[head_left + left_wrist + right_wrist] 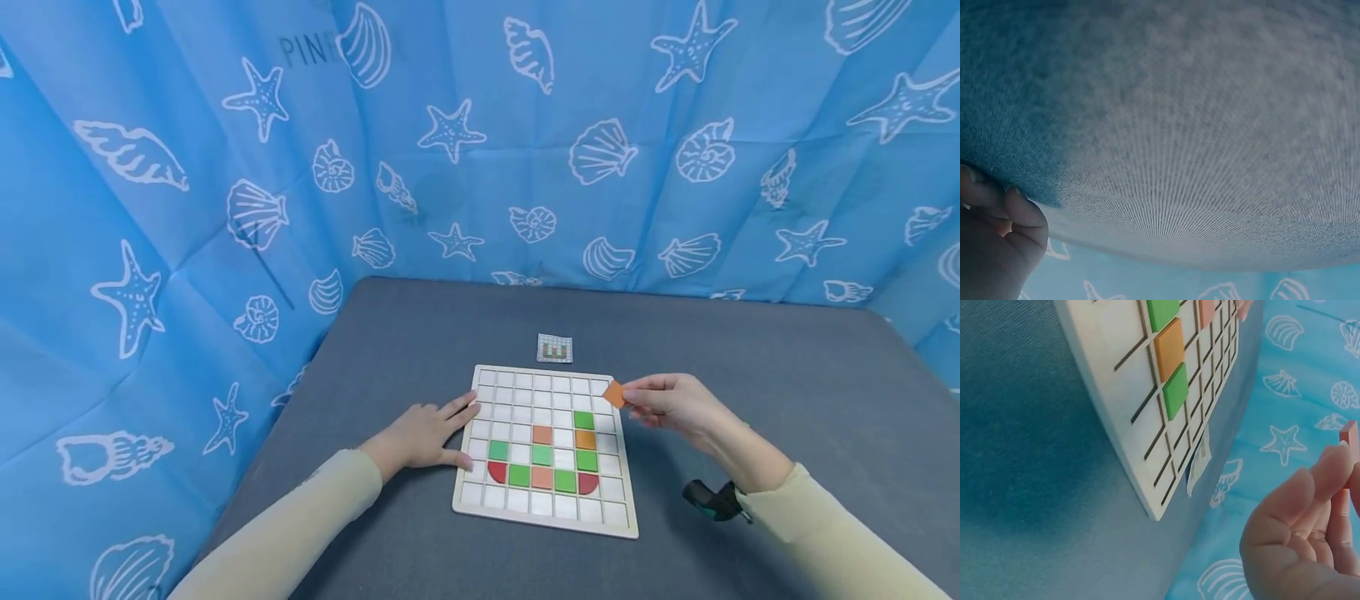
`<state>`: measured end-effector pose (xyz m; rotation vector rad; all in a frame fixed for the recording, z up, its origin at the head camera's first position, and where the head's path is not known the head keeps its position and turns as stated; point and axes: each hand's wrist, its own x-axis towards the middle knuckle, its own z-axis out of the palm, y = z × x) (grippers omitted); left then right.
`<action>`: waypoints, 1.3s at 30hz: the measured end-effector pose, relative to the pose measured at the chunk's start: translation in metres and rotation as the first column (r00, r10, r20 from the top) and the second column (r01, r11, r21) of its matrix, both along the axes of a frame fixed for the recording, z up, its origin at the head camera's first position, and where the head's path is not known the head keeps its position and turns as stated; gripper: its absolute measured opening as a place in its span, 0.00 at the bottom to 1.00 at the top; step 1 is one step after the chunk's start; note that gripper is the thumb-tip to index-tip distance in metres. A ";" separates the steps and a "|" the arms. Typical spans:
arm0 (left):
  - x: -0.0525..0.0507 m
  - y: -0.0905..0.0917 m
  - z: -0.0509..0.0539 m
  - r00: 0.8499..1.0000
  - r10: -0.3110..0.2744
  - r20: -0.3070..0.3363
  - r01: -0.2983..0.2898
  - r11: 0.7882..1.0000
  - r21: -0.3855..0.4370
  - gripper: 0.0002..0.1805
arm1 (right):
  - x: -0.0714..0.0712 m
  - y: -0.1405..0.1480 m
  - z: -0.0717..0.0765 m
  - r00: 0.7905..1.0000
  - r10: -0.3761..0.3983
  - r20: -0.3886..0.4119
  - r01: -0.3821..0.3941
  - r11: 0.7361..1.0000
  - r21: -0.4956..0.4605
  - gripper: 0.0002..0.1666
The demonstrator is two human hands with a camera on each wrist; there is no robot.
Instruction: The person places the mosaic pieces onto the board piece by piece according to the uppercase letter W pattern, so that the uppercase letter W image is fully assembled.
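Note:
My right hand [677, 407] pinches an orange square tile [614, 394] between thumb and fingers, held above the upper right corner of a white grid board [545, 517]. In the right wrist view the same tile [1350, 439] shows edge-on at the fingertips. My left hand [429, 435] rests at the board's left edge with fingers spread, touching the frame. Several square tiles, green, orange and salmon, sit in the cells, such as a green tile [583, 420] over an orange-yellow tile [585, 440]. Two red rounded tiles [588, 483] end the bottom coloured row.
A small pattern card [554, 348] lies on the grey table [420, 333] just beyond the board. A blue curtain with shells and starfish [450, 192] hangs behind and to the left. A dark wrist device [712, 500] is at the right wrist.

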<state>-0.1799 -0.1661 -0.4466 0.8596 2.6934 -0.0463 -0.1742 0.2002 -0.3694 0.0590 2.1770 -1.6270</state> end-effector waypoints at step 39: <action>0.000 0.002 0.000 1.000 0.001 0.007 -0.001 1.000 0.004 0.49 | -0.010 -0.068 -0.019 0.997 -0.004 0.077 0.007 0.999 -0.033 0.11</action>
